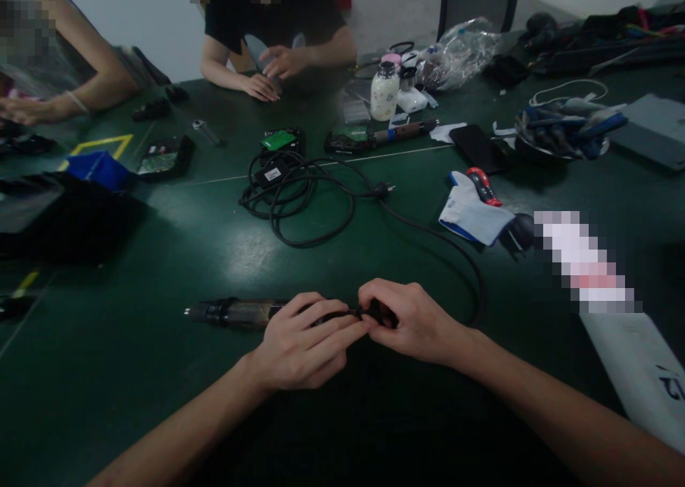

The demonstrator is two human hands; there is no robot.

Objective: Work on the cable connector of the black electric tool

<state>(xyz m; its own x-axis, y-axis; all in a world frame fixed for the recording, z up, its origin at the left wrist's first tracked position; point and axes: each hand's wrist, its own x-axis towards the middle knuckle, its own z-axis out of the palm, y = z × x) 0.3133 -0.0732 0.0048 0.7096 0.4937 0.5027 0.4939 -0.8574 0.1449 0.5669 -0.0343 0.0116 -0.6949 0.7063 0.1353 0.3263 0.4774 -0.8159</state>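
A dark cylindrical device (pixel 235 312) lies along the near side of the green table, its end with small metal prongs pointing left. Across its right part, my left hand (pixel 307 341) is wrapped with the fingers closed on it. My right hand (pixel 414 323) pinches a small black piece (pixel 386 314) at the device's right end; it looks like a cable connector, partly hidden by the fingers. The fingertips of both hands meet there. A black power cable (pixel 474 269) curves from a coil with a plug (pixel 382 190) down behind my right wrist.
Beyond the coil are opened housings with green circuit boards (pixel 279 140) and a similar device (pixel 407 130). To the right lie a white-and-blue cloth (pixel 474 209), a red-black handle (pixel 484 186), a phone (pixel 479 148) and a long white box (pixel 631 359). Two people sit opposite.
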